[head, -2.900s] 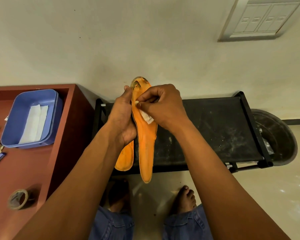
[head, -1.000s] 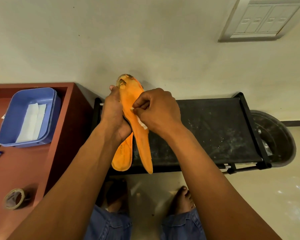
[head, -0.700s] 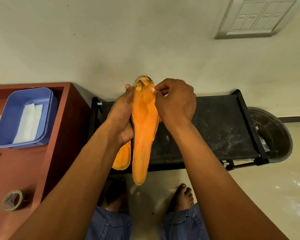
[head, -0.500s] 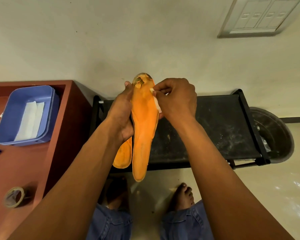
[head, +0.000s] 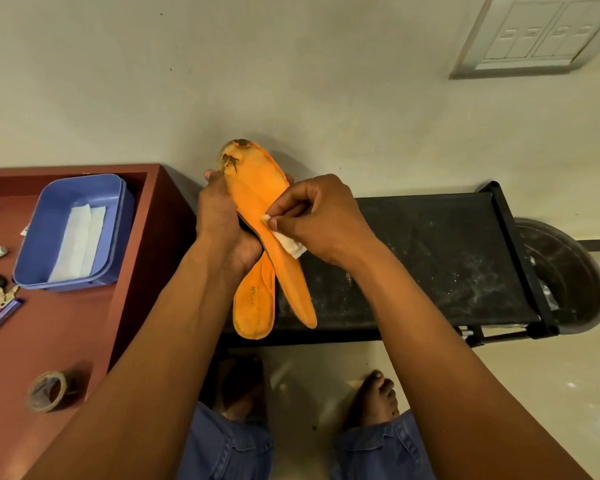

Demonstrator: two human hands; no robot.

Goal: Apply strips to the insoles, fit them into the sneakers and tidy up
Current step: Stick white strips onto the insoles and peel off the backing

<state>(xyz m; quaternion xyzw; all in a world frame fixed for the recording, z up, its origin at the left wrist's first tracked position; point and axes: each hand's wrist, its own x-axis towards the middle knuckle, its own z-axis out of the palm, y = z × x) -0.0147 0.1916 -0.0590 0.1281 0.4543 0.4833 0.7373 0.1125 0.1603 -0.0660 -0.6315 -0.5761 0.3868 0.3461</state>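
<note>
Now the strip-applying step: the left hand (head: 224, 220) grips both orange insoles (head: 257, 199) upright above the black rack (head: 430, 251), while the right hand (head: 321, 220) pinches a white strip (head: 289, 243) against the front insole's edge. Next, I'd judge, comes smoothing it flat. The strip's far end hides under the fingers; no sneakers in sight.

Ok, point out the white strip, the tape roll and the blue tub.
white strip (head: 289, 243), head view, on its free end below the right hand's pinch.
tape roll (head: 47, 391), head view, on its near rim.
blue tub (head: 116, 233), head view, on its right wall.
</note>
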